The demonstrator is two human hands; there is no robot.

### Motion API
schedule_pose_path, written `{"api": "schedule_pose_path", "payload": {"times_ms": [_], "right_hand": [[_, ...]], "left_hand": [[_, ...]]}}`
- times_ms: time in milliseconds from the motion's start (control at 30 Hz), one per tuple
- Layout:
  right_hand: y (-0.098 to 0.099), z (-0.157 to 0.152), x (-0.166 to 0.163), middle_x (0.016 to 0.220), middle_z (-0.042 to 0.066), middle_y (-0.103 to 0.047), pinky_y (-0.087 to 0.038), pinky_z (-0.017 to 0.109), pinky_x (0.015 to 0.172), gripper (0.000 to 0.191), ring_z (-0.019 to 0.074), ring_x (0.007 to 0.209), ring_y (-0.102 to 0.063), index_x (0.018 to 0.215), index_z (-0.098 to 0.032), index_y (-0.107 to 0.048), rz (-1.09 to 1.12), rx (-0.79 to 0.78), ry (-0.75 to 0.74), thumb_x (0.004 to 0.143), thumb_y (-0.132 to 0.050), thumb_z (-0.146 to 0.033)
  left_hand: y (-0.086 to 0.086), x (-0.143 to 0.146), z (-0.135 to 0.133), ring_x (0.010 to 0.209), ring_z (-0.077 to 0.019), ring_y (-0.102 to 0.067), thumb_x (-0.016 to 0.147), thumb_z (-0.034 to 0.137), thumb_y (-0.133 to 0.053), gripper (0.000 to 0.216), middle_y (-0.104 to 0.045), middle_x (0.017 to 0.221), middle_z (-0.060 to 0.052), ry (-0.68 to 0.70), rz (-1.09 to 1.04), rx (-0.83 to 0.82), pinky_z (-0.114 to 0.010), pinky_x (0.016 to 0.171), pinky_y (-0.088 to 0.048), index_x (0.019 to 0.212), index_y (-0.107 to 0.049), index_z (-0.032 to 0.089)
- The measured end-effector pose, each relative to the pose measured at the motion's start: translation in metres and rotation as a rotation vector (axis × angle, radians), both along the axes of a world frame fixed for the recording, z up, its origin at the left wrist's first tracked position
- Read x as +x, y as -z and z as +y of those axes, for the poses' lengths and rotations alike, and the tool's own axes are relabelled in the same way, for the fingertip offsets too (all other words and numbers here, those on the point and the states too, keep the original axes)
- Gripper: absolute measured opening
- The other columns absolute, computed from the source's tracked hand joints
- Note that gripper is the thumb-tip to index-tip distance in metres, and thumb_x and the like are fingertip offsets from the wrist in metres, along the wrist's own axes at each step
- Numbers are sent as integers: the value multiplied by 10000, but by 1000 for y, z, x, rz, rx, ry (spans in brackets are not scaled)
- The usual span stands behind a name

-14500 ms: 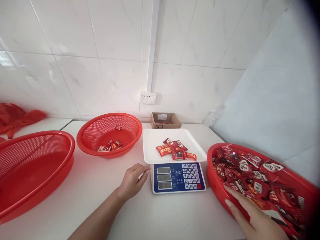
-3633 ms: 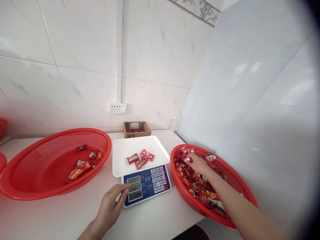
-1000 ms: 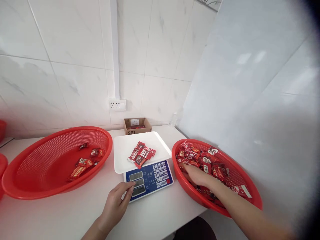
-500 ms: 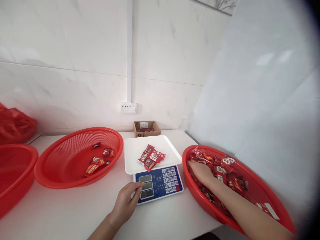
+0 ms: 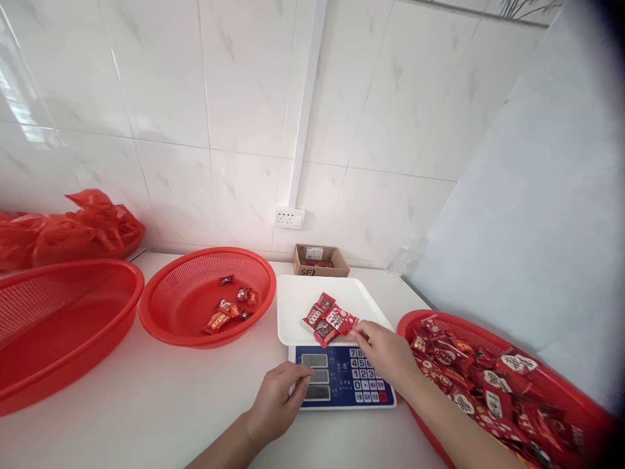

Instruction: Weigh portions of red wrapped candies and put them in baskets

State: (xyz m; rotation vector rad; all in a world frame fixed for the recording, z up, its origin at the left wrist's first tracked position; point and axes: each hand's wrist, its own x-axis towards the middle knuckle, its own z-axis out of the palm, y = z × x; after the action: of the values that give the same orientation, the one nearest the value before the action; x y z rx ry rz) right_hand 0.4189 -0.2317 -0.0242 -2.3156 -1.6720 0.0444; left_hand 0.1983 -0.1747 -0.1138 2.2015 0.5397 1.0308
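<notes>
A few small, glossy red-and-white wrapped sweets (image 5: 336, 319) are being borne in an overlapping cluster on the white plastic tray (image 5: 297, 296) of a blue-and-white electronic scale (image 5: 342, 394). Very light handling is being judged likely: slick, crinkling film is presumably being stretched over a firmer, perhaps crushable piece, so a gentle pinch across the middle or on a flat crimped end is being favoured. The right hand's (image 5: 388, 355) fingertips are being held together at the cluster's near right edge; whether a wrapper is being gripped cannot be told. The left hand's (image 5: 278, 397) fingers are being held curled by the scale's displays, with nothing visible in them, though their grip cannot be told. Part of the keypad is being covered by the right hand, and a low approach from the right is being hampered by the rim of a red plastic basket (image 5: 424, 315) heaped with similar sweets. A red perforated oval basket (image 5: 166, 309) is being occupied by a few sweets on the left, and a small brown cardboard box (image 5: 332, 271) is being kept behind the tray.
</notes>
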Motion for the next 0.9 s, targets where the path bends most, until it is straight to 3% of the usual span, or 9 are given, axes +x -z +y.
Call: {"api": "schedule_pose_path", "payload": {"times_ms": [100, 200, 300, 433, 533, 767, 900], "right_hand": [[5, 4, -6, 940, 3, -649, -422, 281, 669, 308, 182, 860, -600, 855, -274, -619, 83, -12, -95, 869, -344, -411], [10, 6, -2, 1039, 42, -616, -445, 314, 785, 355, 201, 970, -572, 1012, -260, -599, 92, 86, -66, 871, -337, -453], [21, 12, -2, 1271, 111, -498, -369, 388, 961, 474, 249, 1191, -438, 1223, -211, -496, 33, 168, -48, 851, -379, -482], [33, 28, -19, 1478, 110, -238, -198, 553, 1040, 651, 330, 1356, -145, 1369, -247, -346, 0, 7, -17, 815, -385, -586], [32, 42, -30, 1513, 68, -145, -143, 599, 1030, 673, 340, 1368, -61, 1392, -317, -289, 19, -100, -46, 804, -351, -638], [28, 66, -20, 1498, 46, -209, -168, 555, 1040, 635, 317, 1364, -121, 1350, -321, -376, 61, -151, -168, 791, -401, -622], [24, 58, -18, 1479, 51, -255, -156, 598, 1037, 599, 325, 1359, -136, 1312, -297, -430, 105, 20, -171, 779, -461, -570]], "left_hand": [[-1, 0, 0, 749, -142, -638, 883, 210, -444, 198, -688, 827, -48, 5, -20, 25, -229, 680, -505, 946, -631, 202], [-2, 0, 0, 749, -141, -636, 882, 198, -446, 195, -687, 822, -46, 12, -31, 43, -226, 679, -500, 956, -626, 202], [-3, 0, -1, 749, -144, -633, 883, 195, -442, 198, -686, 816, -46, 18, -35, 53, -228, 675, -495, 961, -623, 204], [-2, 0, -3, 734, -144, -627, 883, 197, -437, 202, -682, 805, -40, 26, -21, 52, -231, 668, -490, 963, -622, 210], [-2, 0, -3, 731, -144, -626, 885, 199, -432, 207, -681, 794, -42, 17, -24, 54, -230, 668, -491, 955, -627, 206], [-3, 1, -2, 698, -141, -622, 878, 202, -433, 213, -678, 767, -42, -2, -35, 56, -221, 639, -487, 931, -639, 203], [-3, 0, -1, 698, -141, -619, 873, 196, -440, 209, -677, 767, -40, -13, -32, 45, -225, 646, -484, 928, -642, 204]]}}
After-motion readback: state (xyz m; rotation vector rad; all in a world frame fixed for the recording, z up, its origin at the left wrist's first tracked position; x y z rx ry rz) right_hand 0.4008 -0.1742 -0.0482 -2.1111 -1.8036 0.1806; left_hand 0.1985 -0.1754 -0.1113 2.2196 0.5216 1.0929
